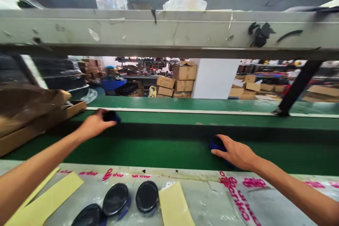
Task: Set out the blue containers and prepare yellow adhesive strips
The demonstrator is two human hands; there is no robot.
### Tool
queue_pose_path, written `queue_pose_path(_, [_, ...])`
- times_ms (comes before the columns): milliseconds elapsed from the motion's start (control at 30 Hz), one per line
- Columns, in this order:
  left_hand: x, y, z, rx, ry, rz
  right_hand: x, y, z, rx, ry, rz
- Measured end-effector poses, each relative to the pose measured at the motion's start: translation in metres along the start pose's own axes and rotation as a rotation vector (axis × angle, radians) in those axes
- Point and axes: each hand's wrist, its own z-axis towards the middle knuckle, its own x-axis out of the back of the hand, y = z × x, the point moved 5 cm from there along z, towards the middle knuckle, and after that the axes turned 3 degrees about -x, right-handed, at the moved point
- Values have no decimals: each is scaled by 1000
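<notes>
Hands work a green belt (169,153) at a factory bench, each on a dark blue piece. The left hand (94,124) reaches out to the upper belt's edge, fingers curled round a small dark piece (111,116) that it grips from the side; the piece sits just beyond the fingertips, half covered by them. The right hand (234,153) lies lower, on the near belt, fingers loosely bent over a second blue piece (216,143), touching its top; whether it truly grips or only rests there cannot be told. Both holds look light, and a piece could slip off onto the belt if it is pinched only at its rim. The left arm stretches close past an open carton (34,120), and a careless sweep could catch its edge. Nearer, on a plastic sheet (212,201) printed in pink, lie three black oval discs (116,199) and yellow paper strips (174,204); an elbow drawn back could scatter them.
</notes>
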Motion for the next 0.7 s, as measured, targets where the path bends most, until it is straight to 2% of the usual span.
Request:
queue_pose_path(67, [-8, 21, -7, -29, -20, -1, -4, -6, 3, -8, 65, -45])
queue_pose_path(200, [-57, 122, -36, -243, -164, -131, 8, -3, -9, 64, 138, -44])
queue_pose_path(300, [-89, 194, -75, -380, -306, -198, 25, 28, -43, 87, 184, 84])
queue_pose_path(367, [-107, 232, -103, -471, -409, -231, 32, 57, -80, 53, 150, 157])
queue_pose_path(467, [-132, 273, -145, -544, -596, -298, 37, 85, -152, 38, -50, 302])
queue_pose_path(533, [-151, 294, -170, -549, -739, -338, 40, 82, -195, 67, -200, 422])
queue_pose_path(567, [-161, 302, -181, -533, -831, -349, 43, 78, -209, 81, -234, 471])
queue_pose_path(633, [-180, 317, -197, -523, -963, -355, 52, 69, -219, 158, -230, 527])
queue_pose_path(700, [-193, 327, -201, -507, -1014, -324, 61, 69, -212, 301, -205, 502])
